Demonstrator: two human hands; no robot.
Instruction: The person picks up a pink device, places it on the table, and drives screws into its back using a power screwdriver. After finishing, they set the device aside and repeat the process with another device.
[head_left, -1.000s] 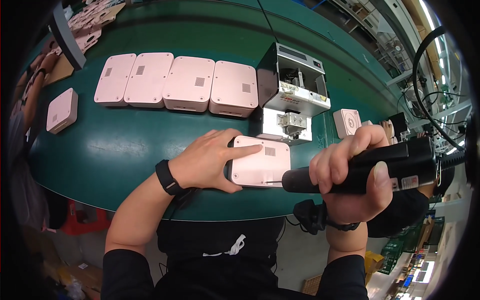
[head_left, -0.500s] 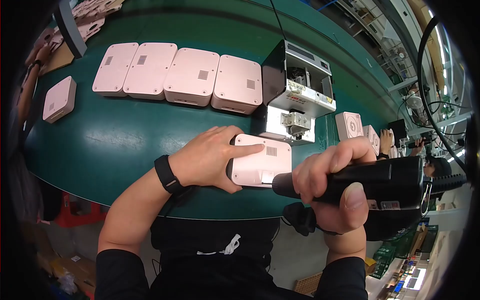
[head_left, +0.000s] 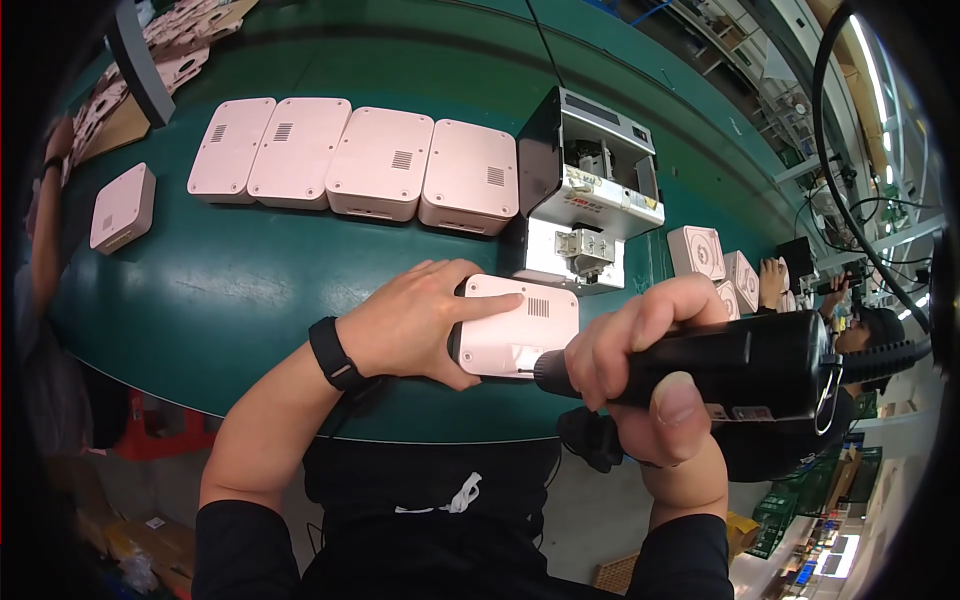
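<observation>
A pale pink plastic device case (head_left: 500, 325) with rounded corners and a slotted vent lies on the bench in front of me. My left hand (head_left: 415, 320) grips its left end, thumb at the near edge and index finger stretched over the top. In my right hand (head_left: 645, 365) is a black corded electric screwdriver (head_left: 765, 365), fingers wrapped round its body. Its bit points left, at the near edge of the case's top, where a light patch shines. Whether the bit sits in a screw is too small to tell.
Several similar pink cases (head_left: 380, 165) stand in a row behind, with one apart (head_left: 122, 208) at far left. A screw feeder machine (head_left: 590, 190) stands beyond my case. More cases (head_left: 697, 252) and other people's hands (head_left: 772, 285) are at right. A person's arm (head_left: 45, 220) shows at left.
The view has shifted slightly. The screwdriver and my right hand have moved a little left, its bit still by the case's near edge. My left hand keeps its hold.
</observation>
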